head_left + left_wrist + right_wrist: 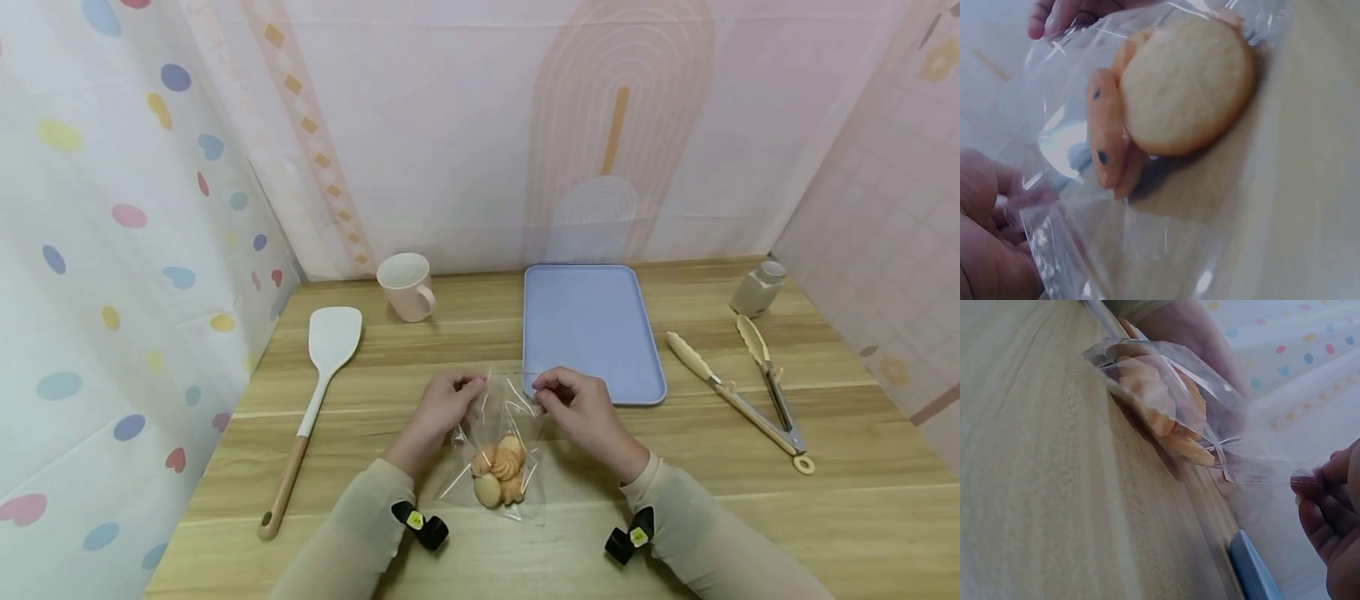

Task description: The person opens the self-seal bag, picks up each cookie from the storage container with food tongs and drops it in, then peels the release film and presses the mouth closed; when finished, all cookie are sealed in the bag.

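A clear plastic bag (487, 417) with several cookies (507, 462) in its lower part lies close over the table between both hands. My left hand (441, 415) pinches the bag's upper left corner between thumb and fingers. At the upper right corner my right hand (583, 415) pinches the film the same way. Up close in the left wrist view, a round pale cookie (1188, 84) sits beside an orange one with dark dots. The right wrist view shows the stretched film running from the cookies (1154, 400) to the right hand's fingertips (1310, 528).
Just beyond the right hand lies a blue tray (588, 333). A pink mug (408, 290) stands at the back left, near a white spatula (318, 375) with a wooden handle. Opened tongs (750, 408) and a small jar (757, 289) are on the right. Curtains enclose the wooden table (360, 492).
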Demonstrator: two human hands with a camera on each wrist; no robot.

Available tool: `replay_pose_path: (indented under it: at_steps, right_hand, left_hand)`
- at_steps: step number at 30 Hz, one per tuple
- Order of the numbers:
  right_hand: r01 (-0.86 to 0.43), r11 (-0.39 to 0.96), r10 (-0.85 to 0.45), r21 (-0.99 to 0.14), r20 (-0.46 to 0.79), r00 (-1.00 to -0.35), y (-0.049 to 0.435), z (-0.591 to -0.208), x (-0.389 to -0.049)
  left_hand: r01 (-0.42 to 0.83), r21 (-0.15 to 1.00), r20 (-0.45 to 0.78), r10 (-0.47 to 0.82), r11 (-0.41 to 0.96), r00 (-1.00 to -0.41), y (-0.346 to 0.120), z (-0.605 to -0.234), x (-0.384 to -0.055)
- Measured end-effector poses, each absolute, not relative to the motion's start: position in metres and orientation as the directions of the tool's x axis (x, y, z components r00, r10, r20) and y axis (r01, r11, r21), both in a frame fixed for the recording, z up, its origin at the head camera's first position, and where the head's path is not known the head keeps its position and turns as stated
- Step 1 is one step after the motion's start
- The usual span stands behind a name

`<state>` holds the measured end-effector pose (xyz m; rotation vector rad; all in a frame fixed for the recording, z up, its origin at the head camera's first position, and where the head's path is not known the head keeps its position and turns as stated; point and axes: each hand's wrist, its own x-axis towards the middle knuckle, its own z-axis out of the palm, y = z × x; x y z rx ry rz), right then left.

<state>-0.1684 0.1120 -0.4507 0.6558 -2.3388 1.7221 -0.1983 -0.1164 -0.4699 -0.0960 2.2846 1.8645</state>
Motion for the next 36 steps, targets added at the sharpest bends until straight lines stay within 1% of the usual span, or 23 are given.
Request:
replay_pose_path:
  at_steps: [2, 5, 7, 9, 13, 16, 18, 19, 21, 24, 26, 28, 30, 33, 36]
  right_hand:
    - [-0.453, 0.27, -0.238, -0.85, 0.397, -0.887, 0.113, -0.451, -0.169]
    - [-0.457, 0.332, -0.195, -0.825, 0.414, -0.889, 0.116, -0.45, -0.17]
    - [-0.448, 0.373, -0.157, -0.813, 0.421, -0.893, 0.117, -0.45, -0.171]
    - [-0.436, 0.401, -0.131, -0.806, 0.42, -0.898, 0.118, -0.451, -0.172]
    - [-0.411, 0.446, -0.115, -0.795, 0.405, -0.907, 0.119, -0.453, -0.174]
    - [-0.406, 0.488, -0.103, -0.773, 0.411, -0.906, 0.119, -0.454, -0.174]
    - [-0.431, 0.538, -0.091, -0.724, 0.458, -0.884, 0.118, -0.453, -0.174]
    - [-0.456, 0.564, -0.088, -0.689, 0.499, -0.862, 0.117, -0.453, -0.174]
    - [-0.531, 0.602, -0.099, -0.597, 0.604, -0.791, 0.112, -0.449, -0.172]
    - [-0.67, 0.593, -0.176, -0.447, 0.74, -0.649, 0.101, -0.44, -0.167]
    - [-0.751, 0.555, -0.256, -0.358, 0.785, -0.564, 0.091, -0.436, -0.163]
    - [-0.8, 0.512, -0.329, -0.311, 0.79, -0.518, 0.08, -0.434, -0.161]
    - [-0.82, 0.486, -0.374, -0.302, 0.777, -0.507, 0.072, -0.435, -0.161]
    - [-0.824, 0.465, -0.386, -0.323, 0.764, -0.517, 0.065, -0.439, -0.161]
    - [-0.82, 0.459, -0.375, -0.341, 0.763, -0.527, 0.063, -0.442, -0.162]
  left_hand:
    - [-0.177, 0.976, -0.186, 0.064, 0.13, -0.98, -0.117, -0.472, -0.201]
    - [-0.199, 0.977, -0.197, 0.046, -0.072, -0.979, -0.118, -0.473, -0.202]
    - [-0.187, 0.967, -0.183, 0.042, -0.173, -0.982, -0.119, -0.473, -0.201]
    - [-0.172, 0.957, -0.168, 0.035, -0.235, -0.985, -0.119, -0.471, -0.199]
    - [-0.111, 0.958, -0.117, -0.009, -0.265, -0.993, -0.116, -0.47, -0.19]
    - [-0.016, 0.976, -0.032, -0.07, -0.217, -0.997, -0.112, -0.472, -0.183]
    - [0.056, 0.987, 0.04, -0.11, -0.15, -0.993, -0.109, -0.473, -0.178]
    - [0.088, 0.989, 0.074, -0.124, -0.117, -0.99, -0.107, -0.473, -0.176]
    - [0.137, 0.989, 0.127, -0.149, -0.056, -0.981, -0.106, -0.473, -0.173]
    - [0.196, 0.98, 0.196, -0.17, 0.02, -0.966, -0.103, -0.473, -0.169]
    - [0.241, 0.967, 0.252, -0.167, 0.082, -0.953, -0.1, -0.469, -0.165]
    - [0.315, 0.938, 0.335, -0.141, 0.147, -0.931, -0.097, -0.463, -0.159]
    - [0.41, 0.886, 0.437, -0.094, 0.218, -0.894, -0.093, -0.457, -0.153]
    - [0.563, 0.771, 0.592, -0.008, 0.298, -0.806, -0.089, -0.451, -0.148]
    - [0.662, 0.676, 0.684, 0.057, 0.323, -0.727, -0.088, -0.45, -0.148]
